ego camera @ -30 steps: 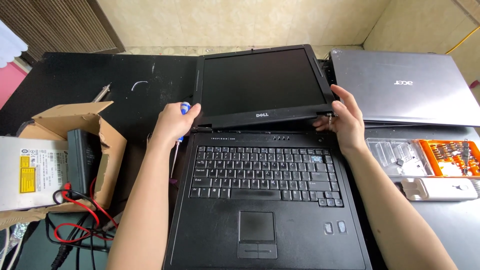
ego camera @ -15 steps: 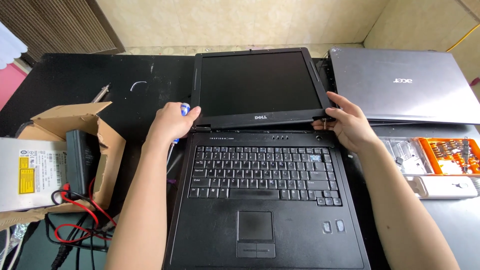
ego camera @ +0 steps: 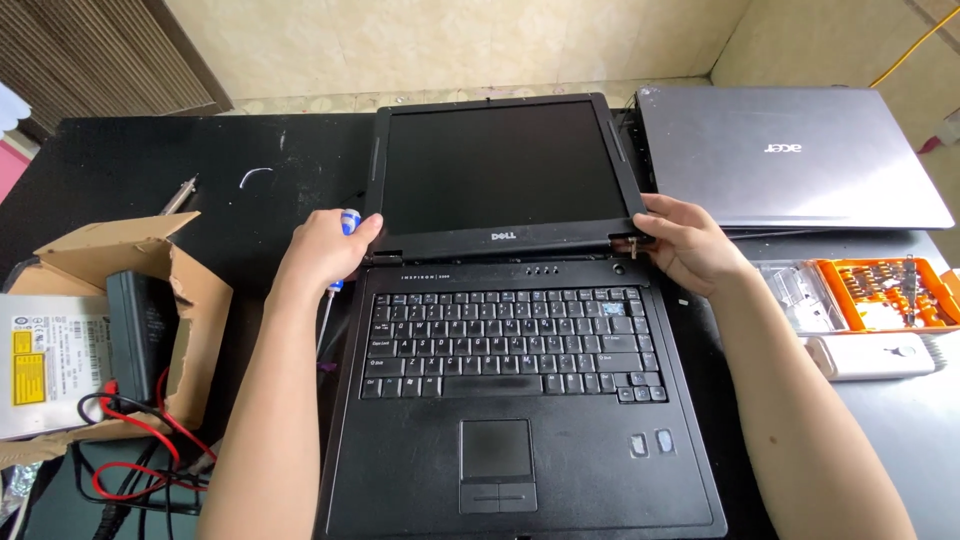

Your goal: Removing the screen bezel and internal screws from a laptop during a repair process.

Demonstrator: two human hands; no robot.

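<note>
- A black laptop (ego camera: 520, 400) lies open on the black table (ego camera: 250, 160), its screen panel (ego camera: 505, 170) tipped far back, almost flat, away from the keyboard (ego camera: 510, 345)
- The left hand (ego camera: 325, 250) is closed around a blue-handled screwdriver (ego camera: 340, 262) while its fingers press on the lower left corner of the screen panel, right at the hinge
- The right hand (ego camera: 690, 245) grips the lower right corner of the panel, fingers curled over the edge beside the right hinge — a small screw or metal part seems to show just by the fingertips, too small to be sure
- The panel looks thin and stiff but fragile: the display face would not like pressure or twist, so the bottom corners by the hinges, where the frame is strongest, are the sensible places to hold it — and an even hold on both sides matters
- The base looks heavy and flat, unlikely to slide
- A closed grey laptop (ego camera: 790, 155) lies to the right of the screen; nearer sits an orange case of screwdriver bits (ego camera: 880, 295) and a white block (ego camera: 865, 355)
- On the left, a torn cardboard box (ego camera: 120, 250) holds a black adapter (ego camera: 135, 320), with a silver drive (ego camera: 45, 365) and red wires (ego camera: 140, 445) beside it
</note>
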